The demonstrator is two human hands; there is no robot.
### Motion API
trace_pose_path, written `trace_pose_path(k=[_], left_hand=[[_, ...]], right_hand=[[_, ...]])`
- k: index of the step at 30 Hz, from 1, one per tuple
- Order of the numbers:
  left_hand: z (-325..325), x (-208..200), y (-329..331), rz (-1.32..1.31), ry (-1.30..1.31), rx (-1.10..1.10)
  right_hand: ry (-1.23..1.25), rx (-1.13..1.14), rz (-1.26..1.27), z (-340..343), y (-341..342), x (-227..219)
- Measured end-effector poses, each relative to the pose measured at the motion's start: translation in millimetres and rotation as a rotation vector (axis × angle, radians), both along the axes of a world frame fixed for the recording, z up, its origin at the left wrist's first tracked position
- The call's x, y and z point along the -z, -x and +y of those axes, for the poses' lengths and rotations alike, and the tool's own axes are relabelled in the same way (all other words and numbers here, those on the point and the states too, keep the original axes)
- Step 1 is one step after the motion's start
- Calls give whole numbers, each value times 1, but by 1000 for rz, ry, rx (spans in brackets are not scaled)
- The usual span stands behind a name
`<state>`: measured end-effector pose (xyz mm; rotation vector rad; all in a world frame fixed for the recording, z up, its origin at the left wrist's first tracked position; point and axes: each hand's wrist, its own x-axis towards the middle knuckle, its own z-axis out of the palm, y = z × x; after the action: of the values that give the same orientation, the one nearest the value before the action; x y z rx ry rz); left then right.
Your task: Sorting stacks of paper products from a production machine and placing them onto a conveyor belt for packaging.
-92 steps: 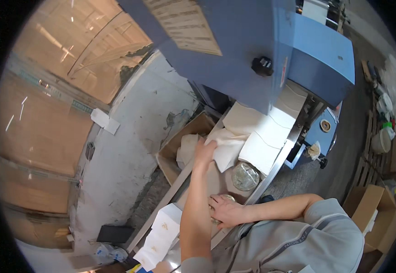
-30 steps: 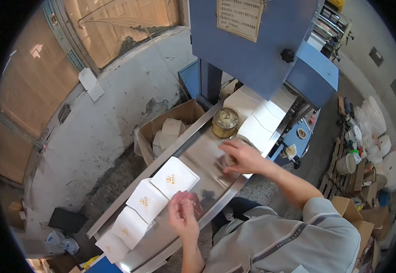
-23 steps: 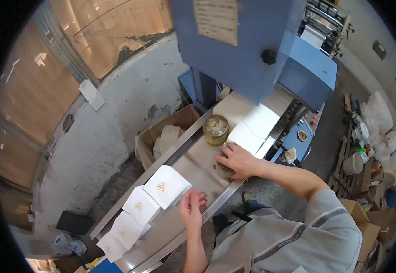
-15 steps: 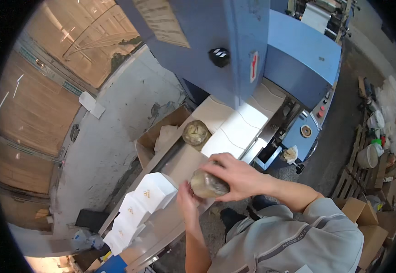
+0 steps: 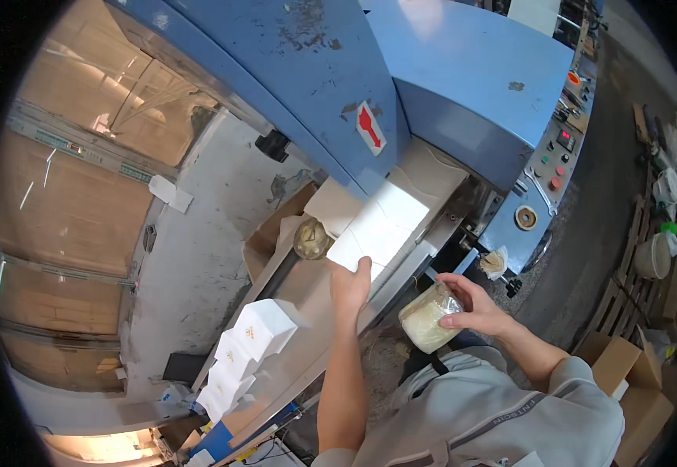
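Now cylinder (image 5: 429, 320) lifted off tray (image 5: 307, 350), out right, right hand (image 5: 478, 310) curled round it; napkins' (image 5: 377, 233) near end freed, left hand (image 5: 349, 294) there, thumb atop, other fingers unclear.

The right hand (image 5: 480, 310) holds a cylinder (image 5: 426, 323); sheets (image 5: 385, 226) lie just before the left hand (image 5: 350, 289). Ahead-left of that hand sits another cylinder (image 5: 312, 238); behind-left, napkins (image 5: 251, 341) rest on the tray (image 5: 307, 294). Beyond both hands stands the machine (image 5: 463, 62).

The left forearm (image 5: 344, 393) stretches toward the far side, left hand (image 5: 349, 289) outstretched (thumb (image 5: 364, 268) extended); the right forearm (image 5: 537, 354) angles in from the right, right hand (image 5: 478, 310) curled in a grip
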<state>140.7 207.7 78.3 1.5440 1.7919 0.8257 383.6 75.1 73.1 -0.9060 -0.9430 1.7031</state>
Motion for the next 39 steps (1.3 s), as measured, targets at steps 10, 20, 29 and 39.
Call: trace_pose_path(k=[10, 20, 29, 39], left_hand=[[1, 8, 22, -51, 71, -14], [-104, -28, 200, -458, -96, -366], [-179, -63, 268, -952, -287, -240], [-219, 14, 268, -1467, 71, -31]], right_hand=[[5, -154, -22, 10, 40, -4], [-117, -136, -190, 58, 150, -27], [-656, -9, -1272, 96, 231, -9], [-709, 181, -1244, 39, 239, -43]])
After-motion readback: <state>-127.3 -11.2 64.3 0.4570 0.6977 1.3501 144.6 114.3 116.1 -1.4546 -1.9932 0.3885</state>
